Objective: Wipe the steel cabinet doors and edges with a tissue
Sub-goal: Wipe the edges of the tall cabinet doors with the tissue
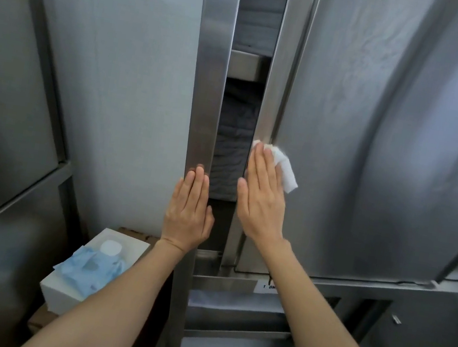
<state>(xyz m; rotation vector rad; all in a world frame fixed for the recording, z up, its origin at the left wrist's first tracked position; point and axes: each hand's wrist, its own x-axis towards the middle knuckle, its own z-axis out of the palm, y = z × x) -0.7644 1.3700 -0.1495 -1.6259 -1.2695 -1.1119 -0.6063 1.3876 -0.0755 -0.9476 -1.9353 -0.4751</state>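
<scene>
2 hands: left hand [188,215], right hand [261,199]. 1 white tissue [287,169]. 2 steel doors: left door [116,80], right door [377,137]. 1 tissue box [74,290].

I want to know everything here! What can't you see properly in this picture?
All in the head view:
- Tissue: mostly under the right hand.
- Stuff inside the cabinet: only a dark strip shows through the gap between the doors.
- Label: print too small, partly behind the right arm.
- Tissue box: partly behind the left arm.
- Left hand: palm hidden against the edge.

One head-worn wide-angle view looks forward and slightly down, close to the steel cabinet doors [377,137].
</scene>
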